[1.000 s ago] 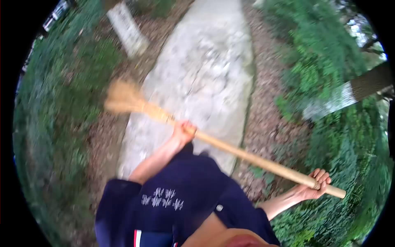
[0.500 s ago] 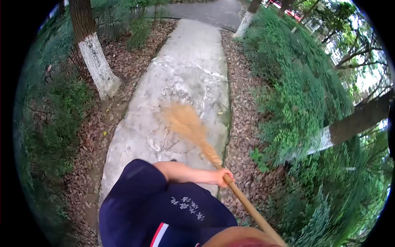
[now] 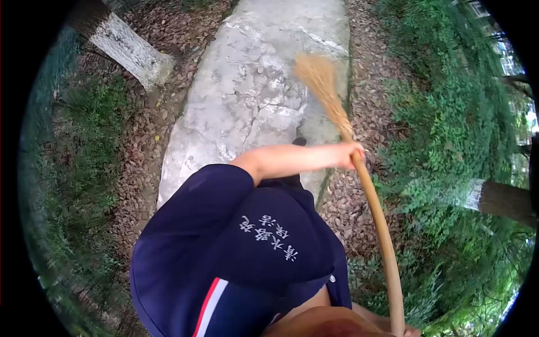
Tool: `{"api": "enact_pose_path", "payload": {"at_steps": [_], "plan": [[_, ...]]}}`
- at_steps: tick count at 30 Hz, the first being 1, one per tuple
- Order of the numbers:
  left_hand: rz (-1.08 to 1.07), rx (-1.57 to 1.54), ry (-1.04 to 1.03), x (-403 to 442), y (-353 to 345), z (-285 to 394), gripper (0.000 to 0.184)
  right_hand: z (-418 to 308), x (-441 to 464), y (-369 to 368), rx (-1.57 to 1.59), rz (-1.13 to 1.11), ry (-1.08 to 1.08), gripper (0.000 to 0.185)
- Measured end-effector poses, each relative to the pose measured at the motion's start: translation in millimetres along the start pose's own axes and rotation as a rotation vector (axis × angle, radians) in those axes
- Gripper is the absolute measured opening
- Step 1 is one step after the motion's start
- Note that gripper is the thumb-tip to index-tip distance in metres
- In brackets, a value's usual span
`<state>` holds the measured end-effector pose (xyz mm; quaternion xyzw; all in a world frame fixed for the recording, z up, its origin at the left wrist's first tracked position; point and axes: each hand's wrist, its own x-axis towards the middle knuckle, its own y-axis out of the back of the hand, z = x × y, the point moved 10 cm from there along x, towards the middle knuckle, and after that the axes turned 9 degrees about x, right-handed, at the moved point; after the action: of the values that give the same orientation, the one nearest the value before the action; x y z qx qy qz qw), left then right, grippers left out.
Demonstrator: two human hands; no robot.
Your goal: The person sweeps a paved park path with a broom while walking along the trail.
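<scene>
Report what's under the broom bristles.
Pale, cracked path shows around the broom bristles. The patch directly beneath them is covered, so what lies there, and whether the tips touch the surface, can't be told.

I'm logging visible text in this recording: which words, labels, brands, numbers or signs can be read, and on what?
"清水路苑": on the dark blue shirt, last character less clear.
"保洁": a second line on that shirt.
No readable text on the broom.

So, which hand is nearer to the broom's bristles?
Left: the left hand grips the handle near the bristles; the right hand is farther along it, mostly cut off.
</scene>
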<state>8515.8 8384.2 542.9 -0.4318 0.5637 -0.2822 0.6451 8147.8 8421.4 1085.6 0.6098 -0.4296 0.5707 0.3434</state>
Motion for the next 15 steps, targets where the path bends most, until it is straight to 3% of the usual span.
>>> {"api": "enact_pose_path", "payload": {"at_steps": [1,3,5,7,9,11,13,15], "plan": [[-0.018,0.096,-0.040,11,29,38,0.012,42,-12,-27,0.159,0.004,-0.090,0.015],[0.157,-0.043,-0.164,-20,62,101,0.013,128,-39,-92,0.472,0.026,-0.265,0.023],[0.331,-0.173,-0.264,-42,102,152,0.010,217,-62,-143,0.776,0.170,-0.422,0.007],[0.456,-0.132,-0.406,-75,115,206,0.011,307,-101,-214,1.139,0.053,-0.735,0.011],[0.694,-0.406,-0.318,-78,172,245,0.012,390,-158,-265,0.822,0.210,-1.002,0.011],[0.768,-0.464,-0.371,-83,154,281,0.013,476,-212,-308,0.955,0.493,-1.306,0.010],[0.847,-0.531,-0.408,-94,129,297,0.014,512,-207,-352,1.039,0.448,-1.322,0.011],[0.773,-0.666,-0.550,-100,91,318,0.016,539,-183,-386,1.206,0.305,-1.243,0.012]]}}
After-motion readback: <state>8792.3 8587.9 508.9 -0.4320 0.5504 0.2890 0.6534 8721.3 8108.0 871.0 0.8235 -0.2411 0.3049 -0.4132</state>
